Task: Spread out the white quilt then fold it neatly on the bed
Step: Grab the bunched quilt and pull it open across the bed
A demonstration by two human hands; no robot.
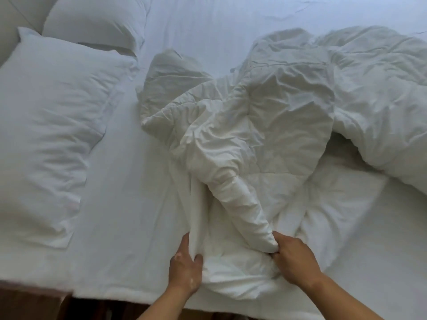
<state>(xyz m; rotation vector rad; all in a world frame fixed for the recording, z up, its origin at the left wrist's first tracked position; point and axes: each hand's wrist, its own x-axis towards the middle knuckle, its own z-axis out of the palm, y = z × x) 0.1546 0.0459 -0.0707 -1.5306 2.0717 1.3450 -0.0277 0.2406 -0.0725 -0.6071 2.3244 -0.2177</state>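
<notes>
Down at the near edge of the bed (129, 204), two bare hands hold the quilt (265, 125). The left hand (184, 269) pinches a thin fold of it between thumb and fingers. The right hand (294, 259) is curled tight round the tip of a long twisted roll of quilt. The hands are near each other, with a soft lump of quilt between them, and the lump hangs a bit over the bed edge. Under that edge, on the left, is a dark brown strip (30, 303); I cannot tell what it is. From the right hand the roll goes up and away, getting fatter as it goes. Then it opens into a big crumpled heap in the middle of the bed. Part of the quilt lies flat beside the roll, on the right. Farther right it is piled high and puffy, and it runs off the side of the view. It is all bunched and full of wrinkles. On the left side of the bed lie two white pillows. The near pillow (53, 125) is big and a bit dented. The far pillow (92, 21) sits behind it, touching it. Past the quilt, the far part of the bed is smooth and white with a few small creases.
</notes>
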